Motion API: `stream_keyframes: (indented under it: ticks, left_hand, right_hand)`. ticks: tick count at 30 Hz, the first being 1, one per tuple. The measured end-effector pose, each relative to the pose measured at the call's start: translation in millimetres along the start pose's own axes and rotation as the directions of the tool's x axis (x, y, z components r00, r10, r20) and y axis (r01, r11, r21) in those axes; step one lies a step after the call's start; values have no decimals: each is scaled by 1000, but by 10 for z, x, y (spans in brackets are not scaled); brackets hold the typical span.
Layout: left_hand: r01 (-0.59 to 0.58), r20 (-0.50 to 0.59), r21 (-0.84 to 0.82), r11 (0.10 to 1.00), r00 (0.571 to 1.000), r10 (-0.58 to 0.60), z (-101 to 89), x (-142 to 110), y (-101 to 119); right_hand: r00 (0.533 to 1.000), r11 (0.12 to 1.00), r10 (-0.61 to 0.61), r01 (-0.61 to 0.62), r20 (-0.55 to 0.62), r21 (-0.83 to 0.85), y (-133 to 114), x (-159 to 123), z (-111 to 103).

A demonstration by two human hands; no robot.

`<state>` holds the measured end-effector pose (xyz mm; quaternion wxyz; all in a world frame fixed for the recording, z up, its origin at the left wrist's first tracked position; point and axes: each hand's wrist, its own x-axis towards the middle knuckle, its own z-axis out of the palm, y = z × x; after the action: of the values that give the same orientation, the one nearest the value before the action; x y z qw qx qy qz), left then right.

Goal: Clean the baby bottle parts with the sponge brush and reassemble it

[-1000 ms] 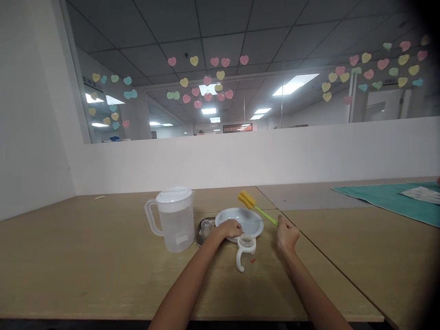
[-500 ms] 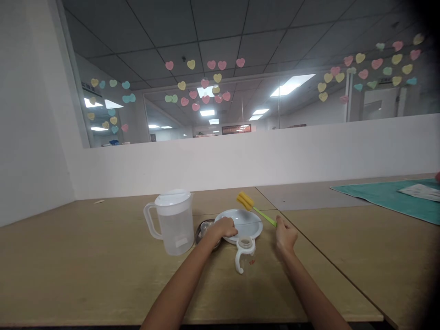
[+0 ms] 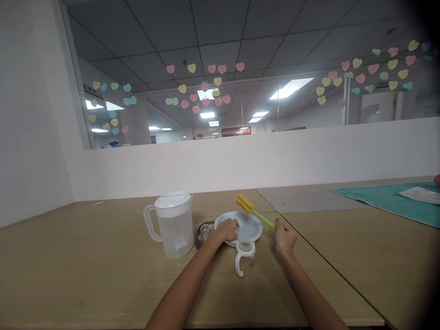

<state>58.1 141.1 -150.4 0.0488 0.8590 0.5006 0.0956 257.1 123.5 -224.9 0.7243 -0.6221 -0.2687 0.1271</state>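
My right hand (image 3: 286,237) is closed around the green handle of a bottle brush (image 3: 244,203); its yellow sponge head is raised to the left, beyond the bowl. My left hand (image 3: 228,229) is over the near left side of a shallow white bowl (image 3: 257,233), its fingers curled down. What those fingers hold, if anything, I cannot make out. Across the bowl runs a thin line that I cannot identify. Between my arms stands a clear baby bottle (image 3: 246,261), uncapped, with a white handle and red marks. Left of the bowl, a metal dish (image 3: 198,242) carries a clear cap (image 3: 205,232) and small parts.
A lidded, translucent pitcher (image 3: 176,229) stands on the left of the wooden table (image 3: 85,266). A teal cloth (image 3: 381,195) with a white patterned piece (image 3: 420,195) lies at the far right. Behind are a white wall (image 3: 220,165) and a window.
My left hand shifts slightly left, then back right over the bowl, its fingers changing their bend. My right hand keeps the bottle brush nearly still. The camera view drifts slightly.
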Motion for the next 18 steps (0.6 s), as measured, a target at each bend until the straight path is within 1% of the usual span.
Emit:
stream_keyframes:
  ticks: [4,6,9,11,13,14,16,17,18]
  left_hand:
    - [16,-3,-45,999,1000,-16,34,32,-28]
    - [19,-30,-71,997,999,-22,51,45,-38]
    - [14,-125,-129,992,992,-30,72,59,-51]
    - [9,-215,-186,982,975,-49,83,58,-63]
    - [-2,-320,-257,966,944,-84,95,36,-80]
    - [-10,-375,-296,955,921,-107,104,15,-90]
    - [-29,-469,-359,933,870,-154,135,-47,-117]
    - [-43,-511,-397,917,840,-182,159,-84,-135]
    - [-69,-558,-450,891,801,-219,188,-121,-157]
  right_hand:
    - [1000,1000,2,-2,15,-3,-27,-14,-13]
    - [1000,1000,18,-17,17,-13,-39,-19,-19]
    - [1000,999,22,-21,19,-25,-51,-20,-27]
    - [999,1000,23,-23,27,-22,-55,-16,-33]
    - [999,999,36,-35,31,-24,-56,-11,-39]
    - [999,999,42,-41,31,-27,-55,-9,-40]
    - [999,999,36,-35,28,-32,-51,-8,-37]
    - [999,999,15,-13,38,-42,-48,-11,-32]
    - [998,998,-19,23,57,-56,-46,-17,-25]
